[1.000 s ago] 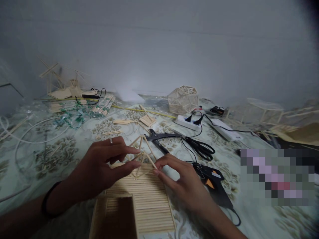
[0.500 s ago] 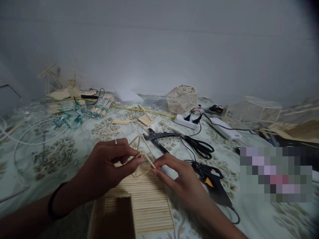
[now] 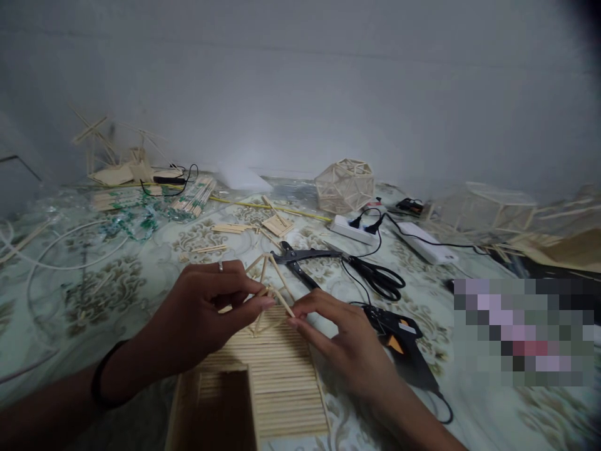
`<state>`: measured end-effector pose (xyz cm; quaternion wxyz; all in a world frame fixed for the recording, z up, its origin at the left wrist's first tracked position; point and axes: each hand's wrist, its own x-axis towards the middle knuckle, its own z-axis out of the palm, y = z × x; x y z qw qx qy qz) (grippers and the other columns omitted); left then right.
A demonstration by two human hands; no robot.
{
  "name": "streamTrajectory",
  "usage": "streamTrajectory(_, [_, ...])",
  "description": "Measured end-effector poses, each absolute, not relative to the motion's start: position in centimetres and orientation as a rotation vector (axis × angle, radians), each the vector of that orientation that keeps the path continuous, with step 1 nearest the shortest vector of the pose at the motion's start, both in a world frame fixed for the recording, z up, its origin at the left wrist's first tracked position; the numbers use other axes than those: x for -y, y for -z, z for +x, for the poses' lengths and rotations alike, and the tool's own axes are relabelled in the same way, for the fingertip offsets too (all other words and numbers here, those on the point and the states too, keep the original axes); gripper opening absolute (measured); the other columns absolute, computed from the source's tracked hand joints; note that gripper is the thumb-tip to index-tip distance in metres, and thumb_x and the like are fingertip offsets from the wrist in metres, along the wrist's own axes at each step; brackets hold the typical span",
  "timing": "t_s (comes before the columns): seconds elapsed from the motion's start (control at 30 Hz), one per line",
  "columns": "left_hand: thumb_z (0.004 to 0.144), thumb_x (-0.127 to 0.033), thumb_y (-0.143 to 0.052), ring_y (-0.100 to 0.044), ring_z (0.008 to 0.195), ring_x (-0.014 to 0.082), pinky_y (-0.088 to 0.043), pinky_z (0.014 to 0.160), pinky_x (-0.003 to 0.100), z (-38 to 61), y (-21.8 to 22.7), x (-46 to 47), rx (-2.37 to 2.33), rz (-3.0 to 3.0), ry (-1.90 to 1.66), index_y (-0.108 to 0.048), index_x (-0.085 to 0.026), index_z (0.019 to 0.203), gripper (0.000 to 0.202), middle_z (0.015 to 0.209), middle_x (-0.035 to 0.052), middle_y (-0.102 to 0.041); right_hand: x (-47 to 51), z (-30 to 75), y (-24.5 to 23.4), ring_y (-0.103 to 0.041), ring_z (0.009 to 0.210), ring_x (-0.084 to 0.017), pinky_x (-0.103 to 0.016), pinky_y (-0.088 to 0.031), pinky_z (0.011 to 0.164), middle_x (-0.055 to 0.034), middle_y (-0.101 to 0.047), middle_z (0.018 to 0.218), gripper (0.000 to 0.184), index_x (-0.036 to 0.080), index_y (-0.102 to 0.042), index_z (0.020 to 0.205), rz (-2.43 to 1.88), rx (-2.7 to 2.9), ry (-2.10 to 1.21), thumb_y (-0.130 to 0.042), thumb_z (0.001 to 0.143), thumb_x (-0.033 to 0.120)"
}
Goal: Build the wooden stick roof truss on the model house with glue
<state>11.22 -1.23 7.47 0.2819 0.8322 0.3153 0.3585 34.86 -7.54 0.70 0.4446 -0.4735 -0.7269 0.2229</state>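
Observation:
Both my hands meet over a slatted platform of thin wooden sticks point(image 3: 286, 388), which has a box-like compartment point(image 3: 220, 401) at its near left. My left hand point(image 3: 216, 307) pinches a small joint where sticks come together. Between finger and thumb, my right hand point(image 3: 335, 332) grips the lower end of a short wooden stick point(image 3: 284, 302) that slants up to that joint. Behind the fingers rises a small pointed frame of sticks point(image 3: 264, 266). My left fingertips hide part of the joint.
Right of my hands lie a black glue gun point(image 3: 399, 341), scissors point(image 3: 375, 275) and black-handled cutters point(image 3: 300, 260). Farther back are a power strip point(image 3: 354, 230), a many-sided stick frame point(image 3: 345, 185), bundled sticks point(image 3: 192, 197) and crumpled plastic point(image 3: 134, 222). A cable point(image 3: 51, 244) curves at left.
Hardly anything differs. The whole view has shifted slightly, and both hands keep the same pinch on the sticks.

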Motion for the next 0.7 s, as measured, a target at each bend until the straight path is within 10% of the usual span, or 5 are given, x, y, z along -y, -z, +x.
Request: streamTrajectory(0.7, [0.092, -0.024, -0.078, -0.048, 0.054, 0.0071, -0.042, 0.054, 0.019, 10.34, -7.89, 0.81, -0.794, 2.321, -0.934, -0.081, -0.022, 0.09, 0.004, 0.066, -0.0065, -0.06, 7.64, 34.84, -1.36, -0.074, 0.087, -0.019, -0.03, -0.059, 0.081, -0.0025, -0.078, 0.094, 0.004, 0.024, -0.074, 0.096, -1.238, 1.826, -0.602, -0.072, 0.099, 0.022])
